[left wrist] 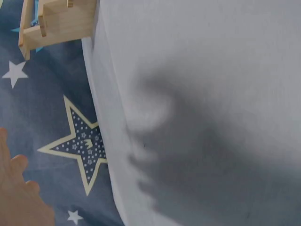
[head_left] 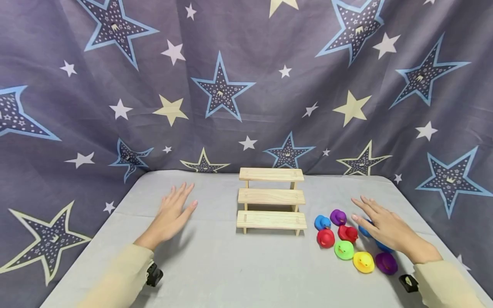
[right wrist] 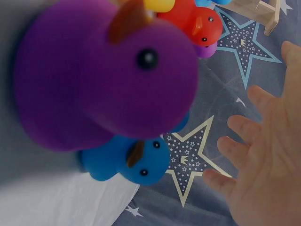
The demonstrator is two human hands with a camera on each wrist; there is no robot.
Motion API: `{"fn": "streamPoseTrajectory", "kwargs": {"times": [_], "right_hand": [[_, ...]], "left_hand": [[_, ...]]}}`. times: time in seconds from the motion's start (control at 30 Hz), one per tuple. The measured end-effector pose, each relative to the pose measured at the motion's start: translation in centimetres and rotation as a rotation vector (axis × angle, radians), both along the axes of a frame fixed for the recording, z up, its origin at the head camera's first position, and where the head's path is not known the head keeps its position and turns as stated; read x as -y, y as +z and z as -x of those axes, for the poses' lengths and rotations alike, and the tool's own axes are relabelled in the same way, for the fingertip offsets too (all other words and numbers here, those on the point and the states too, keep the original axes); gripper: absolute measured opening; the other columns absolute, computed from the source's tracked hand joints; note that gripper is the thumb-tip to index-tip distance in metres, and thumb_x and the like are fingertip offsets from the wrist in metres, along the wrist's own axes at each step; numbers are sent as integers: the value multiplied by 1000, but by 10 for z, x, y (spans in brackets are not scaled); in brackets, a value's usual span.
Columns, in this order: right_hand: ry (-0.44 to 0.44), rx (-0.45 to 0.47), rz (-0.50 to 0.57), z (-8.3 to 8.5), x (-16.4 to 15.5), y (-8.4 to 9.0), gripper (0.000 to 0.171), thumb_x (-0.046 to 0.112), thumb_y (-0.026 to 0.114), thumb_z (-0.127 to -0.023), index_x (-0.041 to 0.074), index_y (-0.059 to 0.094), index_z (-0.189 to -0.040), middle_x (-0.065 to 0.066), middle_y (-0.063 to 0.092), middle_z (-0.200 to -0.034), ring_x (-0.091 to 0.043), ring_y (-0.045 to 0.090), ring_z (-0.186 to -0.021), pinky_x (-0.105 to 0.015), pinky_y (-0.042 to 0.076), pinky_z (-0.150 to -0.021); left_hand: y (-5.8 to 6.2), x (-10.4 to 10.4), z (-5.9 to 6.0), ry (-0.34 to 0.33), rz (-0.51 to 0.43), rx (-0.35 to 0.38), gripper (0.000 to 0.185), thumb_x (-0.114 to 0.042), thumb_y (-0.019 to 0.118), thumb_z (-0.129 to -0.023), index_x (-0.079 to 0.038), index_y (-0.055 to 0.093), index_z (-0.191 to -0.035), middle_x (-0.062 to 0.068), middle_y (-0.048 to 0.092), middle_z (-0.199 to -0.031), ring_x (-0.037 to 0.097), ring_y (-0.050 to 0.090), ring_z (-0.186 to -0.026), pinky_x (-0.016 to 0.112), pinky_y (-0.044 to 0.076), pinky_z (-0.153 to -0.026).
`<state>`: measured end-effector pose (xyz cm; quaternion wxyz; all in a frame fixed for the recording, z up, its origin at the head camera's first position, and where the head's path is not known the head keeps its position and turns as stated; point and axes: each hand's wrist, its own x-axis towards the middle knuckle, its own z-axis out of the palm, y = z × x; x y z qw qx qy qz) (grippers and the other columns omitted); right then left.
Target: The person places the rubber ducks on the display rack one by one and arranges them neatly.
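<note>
My left hand (head_left: 171,216) hovers over the left part of the table with its fingers spread, holding nothing; its shadow falls on the cloth in the left wrist view. On the right, my right hand (head_left: 389,226) is stretched out above several rubber ducks, partly hiding two blue ones. A purple duck (right wrist: 108,75) looms large in the right wrist view, beside a blue duck (right wrist: 127,160). Left of that hand lie a green duck (head_left: 344,250), a yellow duck (head_left: 363,262), a red duck (head_left: 325,238) and others. A three-step wooden stand (head_left: 271,220) stands between the hands.
A pale grey cloth covers the table (head_left: 215,265). Behind and along both sides hangs a dark curtain (head_left: 246,85) printed with stars. Black wrist devices, one a strap camera (head_left: 154,274), sit below each sleeve.
</note>
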<state>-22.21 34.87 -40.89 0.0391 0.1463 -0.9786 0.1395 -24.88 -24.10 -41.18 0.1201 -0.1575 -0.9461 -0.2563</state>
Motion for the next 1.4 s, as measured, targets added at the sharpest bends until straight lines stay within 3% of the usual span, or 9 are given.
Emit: {"fn": "streamPoseTrajectory", "kwargs": {"times": [0.23,0.5,0.7,0.9,1.13,1.4], "right_hand": [[35,-5,66,2,6,1,64,44,51,-103,4,41,-152,-31,33,-153,-54,30,-138,-79,25,-103],[103,-12,169,1,13,1,60,34,59,-101,-5,47,-145,-34,41,-146,-54,36,-134,-75,31,-104],[121,-14,192,2,16,0,60,32,61,-100,-5,47,-144,-32,43,-145,-53,37,-133,-75,33,-102],[141,-29,198,3,20,1,60,33,62,-99,-4,47,-144,-29,47,-143,-50,41,-131,-73,36,-102],[168,-56,200,3,24,2,57,29,66,-97,-3,50,-142,-24,56,-135,-45,55,-118,-65,50,-93],[177,-57,213,4,29,3,54,25,68,-96,1,51,-142,-20,58,-134,-38,62,-111,-56,58,-85]], "left_hand": [[-4,-11,4,-33,-191,100,61,-43,36,-108,-12,26,-160,19,22,-163,46,7,-149,68,2,-117],[-10,-28,7,-95,-445,216,55,-35,36,-109,-7,33,-157,14,34,-159,35,27,-147,55,18,-121],[-12,-46,13,-119,-585,289,52,-33,36,-110,-6,36,-155,15,37,-157,36,32,-145,51,25,-120],[-16,-66,21,-164,-742,320,49,-20,39,-109,1,35,-153,23,35,-156,39,35,-142,52,34,-116],[-16,-94,28,-124,-880,351,50,-14,45,-106,-1,36,-153,23,37,-154,38,39,-140,51,40,-112],[-19,-117,34,-96,-937,360,51,-12,50,-103,1,38,-152,24,39,-153,38,41,-138,49,42,-111]]}}
